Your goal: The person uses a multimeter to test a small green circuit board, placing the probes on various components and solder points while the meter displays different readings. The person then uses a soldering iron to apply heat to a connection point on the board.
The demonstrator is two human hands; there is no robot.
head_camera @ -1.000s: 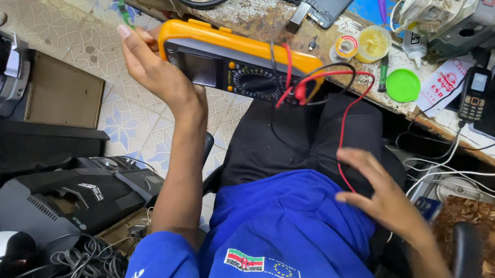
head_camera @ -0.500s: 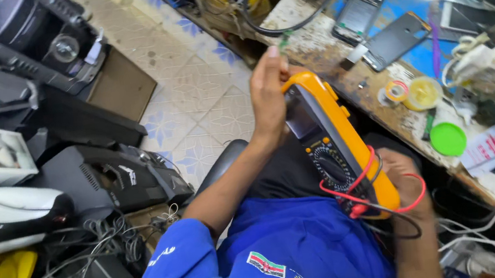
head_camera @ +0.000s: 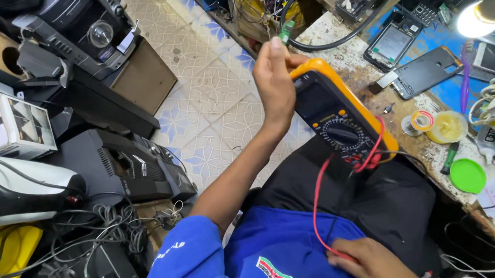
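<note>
You are gripping the orange multimeter (head_camera: 340, 115) by its top end in your left hand (head_camera: 274, 85), now swung upright over your lap beside the cluttered workbench (head_camera: 380, 88), while your right hand (head_camera: 373, 263) is pinching its red test lead (head_camera: 317, 203), phone parts (head_camera: 421, 70) and a green lid (head_camera: 467, 175) crowding the edge.

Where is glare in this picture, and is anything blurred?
Head view: the lit lamp bulb at the upper right is blown out white; the multimeter held by the left hand is sharp; the right hand at the bottom edge looks slightly soft.
</note>
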